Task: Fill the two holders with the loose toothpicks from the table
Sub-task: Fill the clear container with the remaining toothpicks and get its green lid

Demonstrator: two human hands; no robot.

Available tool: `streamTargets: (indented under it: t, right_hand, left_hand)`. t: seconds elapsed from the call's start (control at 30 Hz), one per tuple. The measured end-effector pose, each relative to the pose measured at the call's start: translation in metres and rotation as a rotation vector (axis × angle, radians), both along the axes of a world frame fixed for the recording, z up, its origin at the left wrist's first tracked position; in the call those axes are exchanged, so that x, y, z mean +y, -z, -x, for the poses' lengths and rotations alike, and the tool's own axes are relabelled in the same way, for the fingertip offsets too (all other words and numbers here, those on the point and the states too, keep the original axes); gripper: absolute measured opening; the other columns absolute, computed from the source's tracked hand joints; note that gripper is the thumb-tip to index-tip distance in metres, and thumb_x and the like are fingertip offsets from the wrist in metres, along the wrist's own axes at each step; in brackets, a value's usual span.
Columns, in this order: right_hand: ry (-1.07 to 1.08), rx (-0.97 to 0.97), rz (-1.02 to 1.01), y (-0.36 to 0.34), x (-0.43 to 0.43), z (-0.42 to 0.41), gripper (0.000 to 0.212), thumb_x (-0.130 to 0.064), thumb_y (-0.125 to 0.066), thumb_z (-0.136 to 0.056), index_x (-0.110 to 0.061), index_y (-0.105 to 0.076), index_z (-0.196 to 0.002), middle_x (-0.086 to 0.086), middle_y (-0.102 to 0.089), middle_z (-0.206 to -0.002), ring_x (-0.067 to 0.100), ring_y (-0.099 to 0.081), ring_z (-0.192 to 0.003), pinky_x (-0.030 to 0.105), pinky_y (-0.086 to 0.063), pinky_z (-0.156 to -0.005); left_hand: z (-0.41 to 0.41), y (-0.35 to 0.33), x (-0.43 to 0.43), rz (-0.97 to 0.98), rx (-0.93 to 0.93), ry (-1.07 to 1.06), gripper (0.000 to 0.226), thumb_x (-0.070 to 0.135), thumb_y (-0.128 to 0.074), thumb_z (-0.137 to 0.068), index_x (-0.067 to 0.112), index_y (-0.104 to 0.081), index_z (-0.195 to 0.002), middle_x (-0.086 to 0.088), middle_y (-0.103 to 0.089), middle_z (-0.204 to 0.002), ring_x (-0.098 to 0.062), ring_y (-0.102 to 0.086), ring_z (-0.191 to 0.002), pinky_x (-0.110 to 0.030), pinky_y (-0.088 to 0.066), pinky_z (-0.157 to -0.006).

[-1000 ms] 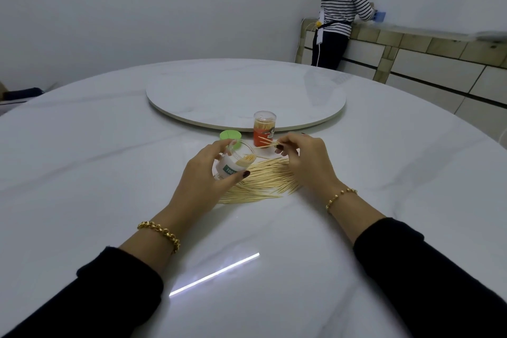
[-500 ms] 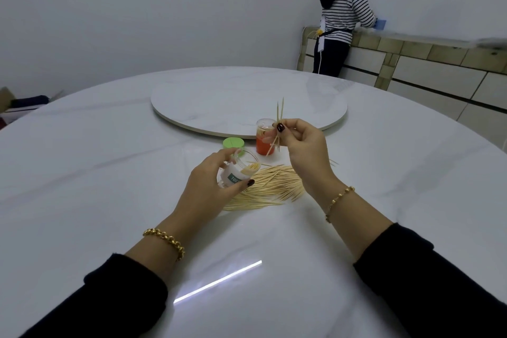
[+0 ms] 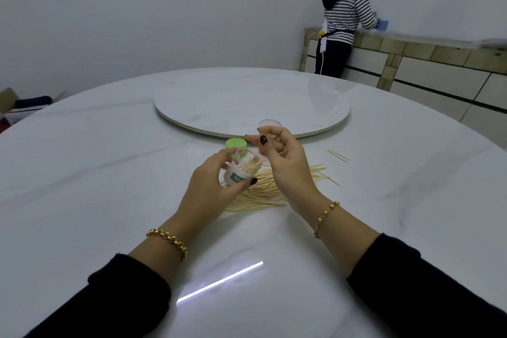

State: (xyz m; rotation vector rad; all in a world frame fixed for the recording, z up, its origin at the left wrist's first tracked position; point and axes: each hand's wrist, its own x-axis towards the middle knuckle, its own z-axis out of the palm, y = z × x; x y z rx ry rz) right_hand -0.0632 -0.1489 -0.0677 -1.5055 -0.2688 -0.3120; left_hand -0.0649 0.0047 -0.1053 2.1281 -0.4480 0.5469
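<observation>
My left hand grips a clear toothpick holder with a green label, tilted with its mouth toward the right. A bundle of toothpicks shows inside it. My right hand hovers just right of that mouth, thumb and forefinger pinched together; the few toothpicks it carries are mostly hidden by the fingers. The second holder, clear-topped with a red base, stands behind my right hand. A pile of loose toothpicks lies on the table under both hands. Two stray ones lie further right.
A green lid lies just beyond the tilted holder. A round white turntable fills the centre of the marble table. A person in a striped top stands at a tiled counter, back right. A cardboard box sits far left.
My right hand picked a few toothpicks from the pile, raised them upright, then lowered them to the mouth of the holder in my left hand. The camera view tilted upward.
</observation>
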Motion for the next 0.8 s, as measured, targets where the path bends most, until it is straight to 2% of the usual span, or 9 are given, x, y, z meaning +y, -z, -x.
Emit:
streamTargets:
  t: [0.17, 0.3, 0.43, 0.53, 0.57, 0.63, 0.67, 0.73, 0.8]
  right_hand:
    - [0.023, -0.066, 0.104, 0.010, 0.001, 0.000, 0.024, -0.014, -0.039, -0.103, -0.015, -0.055, -0.121, -0.002, -0.065, -0.117, 0.000, -0.059, -0.109, 0.011, -0.045, -0.083]
    - [-0.050, -0.085, 0.225, 0.017, 0.004, 0.003, 0.034, -0.011, -0.032, -0.104, -0.014, -0.049, -0.132, -0.017, -0.057, -0.114, -0.016, -0.053, -0.102, 0.003, -0.038, -0.081]
    - [-0.091, -0.094, 0.255, 0.021, 0.005, 0.001, 0.034, -0.017, -0.029, -0.105, -0.014, -0.051, -0.131, -0.005, -0.061, -0.117, -0.003, -0.059, -0.103, 0.009, -0.043, -0.081]
    - [-0.050, -0.102, 0.308, 0.019, -0.004, -0.002, 0.034, -0.020, -0.029, -0.105, -0.015, -0.054, -0.128, -0.007, -0.063, -0.112, -0.007, -0.057, -0.099, 0.007, -0.041, -0.080]
    - [-0.013, -0.110, 0.338, 0.019, -0.009, -0.005, 0.034, -0.022, -0.029, -0.105, -0.018, -0.055, -0.126, -0.006, -0.064, -0.108, -0.003, -0.058, -0.097, 0.009, -0.043, -0.079]
    - [0.072, -0.112, 0.411, 0.021, -0.025, -0.014, 0.032, -0.025, -0.031, -0.104, -0.023, -0.057, -0.122, 0.004, -0.067, -0.105, 0.014, -0.060, -0.096, 0.024, -0.045, -0.083]
    - [0.113, -0.103, 0.446, 0.021, -0.034, -0.019, 0.031, -0.026, -0.032, -0.104, -0.024, -0.058, -0.121, 0.005, -0.067, -0.107, 0.017, -0.059, -0.098, 0.025, -0.045, -0.084]
    - [0.182, -0.068, 0.509, 0.022, -0.056, -0.029, 0.031, -0.028, -0.035, -0.103, -0.021, -0.058, -0.124, -0.001, -0.065, -0.115, 0.011, -0.057, -0.104, 0.017, -0.041, -0.082]
    - [0.247, -0.021, 0.601, 0.024, -0.080, -0.037, 0.032, -0.029, -0.038, -0.102, -0.016, -0.059, -0.124, -0.004, -0.062, -0.118, 0.008, -0.053, -0.107, 0.015, -0.036, -0.083]
  left_hand:
    - [0.001, -0.001, -0.001, 0.004, -0.001, -0.015, 0.060, 0.038, -0.078, -0.074, 0.019, -0.055, -0.127, 0.004, -0.063, -0.113, -0.007, -0.056, -0.096, 0.000, -0.038, -0.075]
    - [0.002, -0.001, -0.001, 0.015, 0.000, -0.001, 0.059, 0.037, -0.078, -0.074, 0.022, -0.055, -0.126, 0.006, -0.062, -0.113, -0.006, -0.057, -0.098, -0.004, -0.040, -0.079]
    - [0.003, -0.001, -0.003, -0.022, -0.020, 0.009, 0.059, 0.035, -0.078, -0.074, 0.020, -0.056, -0.126, 0.006, -0.063, -0.111, -0.006, -0.057, -0.096, -0.006, -0.041, -0.080]
    - [0.003, -0.001, -0.002, -0.024, -0.010, 0.010, 0.060, 0.035, -0.079, -0.073, 0.020, -0.055, -0.127, 0.007, -0.062, -0.111, -0.006, -0.057, -0.097, -0.003, -0.039, -0.079]
    - [0.003, -0.001, -0.001, -0.024, -0.005, 0.010, 0.061, 0.036, -0.079, -0.073, 0.021, -0.055, -0.127, 0.007, -0.061, -0.111, -0.006, -0.056, -0.098, -0.002, -0.038, -0.079]
    - [0.003, -0.001, 0.000, -0.027, 0.003, 0.008, 0.063, 0.039, -0.078, -0.073, 0.022, -0.055, -0.128, 0.009, -0.060, -0.111, -0.006, -0.056, -0.099, -0.001, -0.038, -0.078]
    - [0.003, -0.001, 0.000, -0.024, 0.006, 0.008, 0.063, 0.040, -0.078, -0.073, 0.022, -0.055, -0.128, 0.009, -0.060, -0.111, -0.006, -0.056, -0.099, 0.000, -0.037, -0.078]
    - [0.004, -0.002, -0.001, -0.012, 0.014, 0.010, 0.063, 0.041, -0.077, -0.072, 0.022, -0.055, -0.128, 0.009, -0.060, -0.111, -0.007, -0.056, -0.100, 0.001, -0.037, -0.078]
    - [0.003, -0.002, -0.002, -0.002, 0.021, 0.012, 0.062, 0.040, -0.077, -0.073, 0.021, -0.055, -0.128, 0.008, -0.061, -0.112, -0.008, -0.056, -0.100, 0.001, -0.037, -0.077]
